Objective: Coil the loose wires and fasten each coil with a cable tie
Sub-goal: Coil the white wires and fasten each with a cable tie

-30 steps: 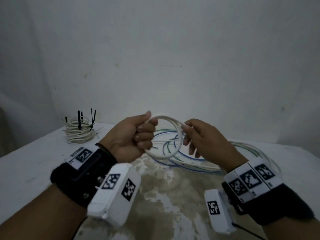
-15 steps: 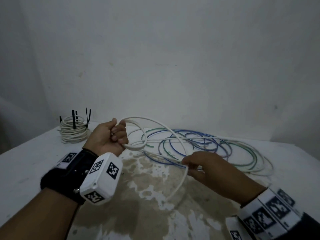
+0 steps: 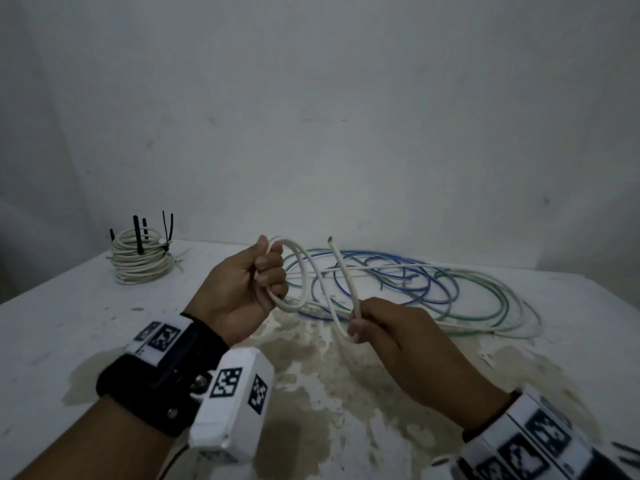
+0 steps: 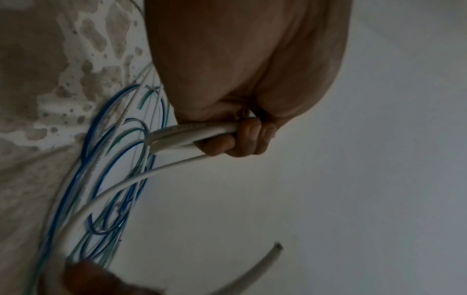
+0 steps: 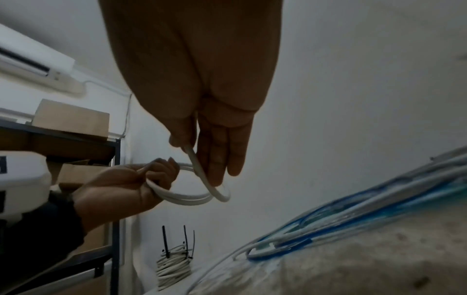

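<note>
— What's the biggest thing in front of the person?

— A white table [image 3: 69, 306], its surface worn away into brownish patches in the middle. On the far right part of it lies a sprawl of loose wires [image 3: 433, 282], blue, green and white, in wide overlapping loops lying flat.

— And the finished work?

— A coiled white bundle [image 3: 140, 261] stands at the table's far left, well apart from the hands, with black cable ties [image 3: 138, 233] sticking up from it.

— What are the hands doing?

— Both are raised above the table, between the bundle and the loose wires. The left hand [image 3: 242, 289] is a closed fist, fingers wrapped round a few turns of white wire [image 3: 298, 271], so the small coil hangs out to its right. The left wrist view shows the strands bunched under the curled fingers [image 4: 250, 135].

— The right one?

— The right hand [image 3: 391, 323] sits lower and nearer the person. It pinches the same white wire between thumb and forefinger; in the right wrist view the other fingers [image 5: 227, 151] reach out fairly straight beside it. How tight the pinch is, I can't quite tell.

— Where does the wire end?

— Its cut tip [image 3: 329, 239] points up just right of the coil, free of both hands.
</note>
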Demonstrator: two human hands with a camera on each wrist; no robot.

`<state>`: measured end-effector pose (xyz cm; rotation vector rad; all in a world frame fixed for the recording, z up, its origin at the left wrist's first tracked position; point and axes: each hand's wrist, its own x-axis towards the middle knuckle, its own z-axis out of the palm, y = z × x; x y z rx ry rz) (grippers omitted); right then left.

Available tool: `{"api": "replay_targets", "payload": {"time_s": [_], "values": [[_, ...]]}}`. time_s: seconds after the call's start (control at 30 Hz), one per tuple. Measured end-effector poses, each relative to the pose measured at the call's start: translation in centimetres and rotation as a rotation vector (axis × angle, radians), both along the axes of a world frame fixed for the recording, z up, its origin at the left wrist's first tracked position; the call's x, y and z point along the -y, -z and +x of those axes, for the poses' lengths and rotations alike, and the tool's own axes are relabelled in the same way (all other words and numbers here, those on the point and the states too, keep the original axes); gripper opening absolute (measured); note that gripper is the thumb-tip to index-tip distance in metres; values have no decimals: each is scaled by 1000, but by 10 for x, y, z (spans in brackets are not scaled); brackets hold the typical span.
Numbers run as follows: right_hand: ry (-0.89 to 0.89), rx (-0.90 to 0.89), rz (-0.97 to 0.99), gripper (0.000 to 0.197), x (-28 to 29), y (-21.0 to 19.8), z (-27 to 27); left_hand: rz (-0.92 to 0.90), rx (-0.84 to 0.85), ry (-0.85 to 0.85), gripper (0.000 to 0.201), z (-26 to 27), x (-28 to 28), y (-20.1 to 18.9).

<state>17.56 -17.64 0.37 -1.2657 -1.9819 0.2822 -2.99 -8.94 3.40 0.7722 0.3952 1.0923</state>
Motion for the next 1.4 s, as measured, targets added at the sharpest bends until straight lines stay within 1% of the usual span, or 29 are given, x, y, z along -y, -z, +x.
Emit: {"api": "replay_targets", "payload": {"time_s": [0.13, 0.23, 0.37, 0.43, 0.47, 0.53, 0.6, 0.7, 0.77, 0.83, 0.93, 0.97, 1.0, 1.07, 1.13, 1.17, 1.2, 1.23, 1.27, 1.3, 1.33, 1.4], "values": [[-13, -137, -80, 20, 2, -1, -8, 70, -56, -29, 22, 19, 16, -2], [-30, -271, -129, 20, 1, -8, -11, 144, -156, -56, 26, 30, 23, 0], [-42, -398, -223, 16, -3, -16, -16, 215, -268, -117, 28, 43, 30, 5], [-43, -431, -265, 15, -5, -20, -18, 245, -300, -135, 26, 48, 35, 5], [-46, -437, -272, 16, -6, -22, -19, 276, -345, -145, 27, 49, 36, 5], [-50, -421, -257, 20, -6, -25, -20, 382, -485, -166, 35, 52, 39, 7], [-28, -394, -227, 22, -5, -26, -23, 471, -586, -182, 40, 54, 41, 9], [24, -479, -237, 22, -5, -25, -24, 494, -691, -230, 34, 57, 44, 11], [27, -525, -267, 24, -6, -27, -23, 489, -714, -211, 35, 59, 45, 12], [8, -547, -322, 28, -5, -28, -23, 470, -737, -204, 34, 60, 45, 14], [-9, -655, -425, 36, -5, -28, -23, 468, -860, -259, 35, 60, 44, 17], [-9, -645, -429, 38, -4, -29, -23, 479, -882, -248, 36, 60, 45, 18], [8, -581, -407, 40, -5, -29, -21, 483, -888, -218, 38, 61, 46, 18], [86, -335, -288, 44, -8, -26, -16, 467, -900, -140, 41, 61, 48, 18], [215, -127, -97, 43, -14, -18, -9, 390, -873, -61, 38, 59, 48, 18], [273, -94, 37, 40, -16, -14, -4, 328, -833, -16, 35, 57, 47, 17], [279, -95, 173, 33, -18, -12, 0, 268, -793, 27, 34, 55, 46, 17], [229, -87, 257, 28, -18, -11, 3, 221, -755, 64, 35, 53, 44, 17], [158, -54, 282, 36, -17, -11, 4, 191, -726, 96, 36, 52, 43, 16], [72, -20, 274, 44, -17, -10, 5, 171, -698, 128, 39, 51, 41, 15], [10, 22, 263, 47, -16, -8, 6, 158, -673, 162, 42, 51, 40, 14], [-35, 73, 239, 44, -18, -2, 7, 132, -627, 230, 48, 52, 38, 10]]}}
